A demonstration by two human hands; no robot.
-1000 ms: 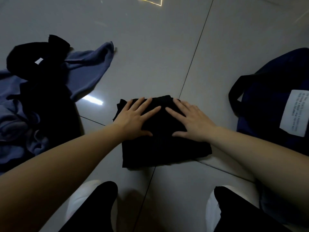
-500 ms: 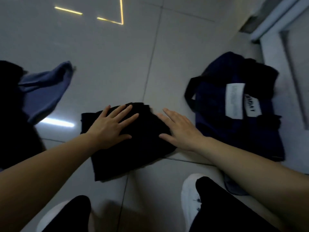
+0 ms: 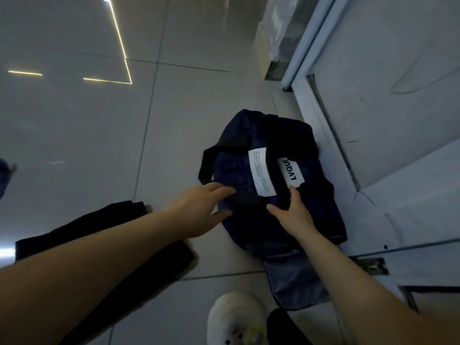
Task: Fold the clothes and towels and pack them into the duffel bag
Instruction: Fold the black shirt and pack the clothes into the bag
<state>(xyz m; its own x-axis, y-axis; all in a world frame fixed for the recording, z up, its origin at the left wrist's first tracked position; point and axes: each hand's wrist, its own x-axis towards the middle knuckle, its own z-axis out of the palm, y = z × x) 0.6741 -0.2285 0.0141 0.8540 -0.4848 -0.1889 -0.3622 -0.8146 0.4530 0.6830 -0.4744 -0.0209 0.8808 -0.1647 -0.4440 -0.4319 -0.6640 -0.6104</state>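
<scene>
Shoe: a white soft shoe [image 3: 236,319] stands nearest, at the bottom edge, on the grey glossy tiled floor [image 3: 99,145].
Folded cloth: a black folded garment [image 3: 87,227] lies flat on the floor to the left, partly hidden under the left forearm; no hand touches it.
Left hand: the left hand [image 3: 199,210] reaches to the near-left edge of the bag; its fingers are straight and a little spread, holding nothing, the tips on or just over the fabric.
Right hand: the right hand [image 3: 293,210] lies on the bag's top; its fingers are spread and nearly straight, one tip beside the white label. Whether they pinch the fabric I cannot tell.
Bag: the dark navy soft fabric duffel bag [image 3: 318,220] sits slumped near a pale door [image 3: 385,95], with a black strap [image 3: 206,165] on its left side.
Step in hand: probably opening the bag.
Advice: find the opening first, hold one edge steady, pull the other aside widely, so that the folded cloth goes in flat.
</scene>
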